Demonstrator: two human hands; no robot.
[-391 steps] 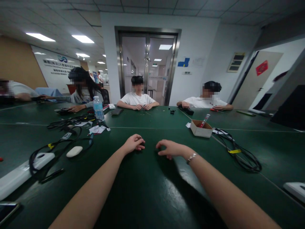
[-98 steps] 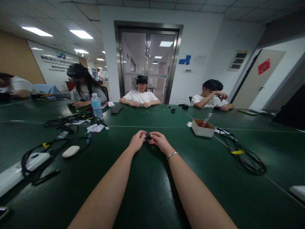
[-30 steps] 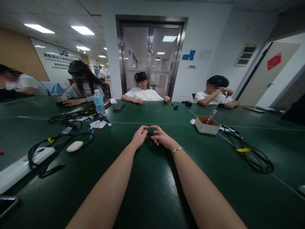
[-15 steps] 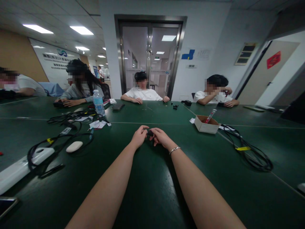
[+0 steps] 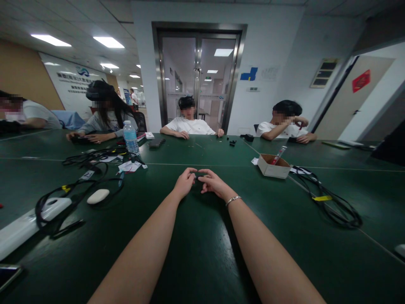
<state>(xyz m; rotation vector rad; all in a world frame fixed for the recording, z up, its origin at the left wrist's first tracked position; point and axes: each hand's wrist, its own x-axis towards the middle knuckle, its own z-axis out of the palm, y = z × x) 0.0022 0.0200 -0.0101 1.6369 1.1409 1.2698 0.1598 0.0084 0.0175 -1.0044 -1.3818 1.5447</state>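
Observation:
Both arms reach forward over the green table (image 5: pixel 196 249). My left hand (image 5: pixel 185 183) is closed, with finger and thumb bent around one end of a small dark object (image 5: pixel 198 178). At the other end of this piece, my right hand (image 5: pixel 214 183) pinches with thumb and forefinger; its lower fingers are curled. The two forefingertips nearly meet above the object. Most of it is hidden by the fingers, so its kind cannot be made out. A metal bracelet circles my right wrist.
An open cardboard box (image 5: pixel 274 169) with a tube in it stands right, beside a coiled black cable (image 5: pixel 335 207). Left lie tangled cables (image 5: pixel 76 185), a white mouse (image 5: pixel 98 196), a white power strip (image 5: pixel 34 223) and a water bottle (image 5: pixel 130 138). Several people sit across the table.
My right hand's fingers have shifted slightly around the small dark object, and less of it shows now. My left hand stays nearly in place. The view has tilted a little.

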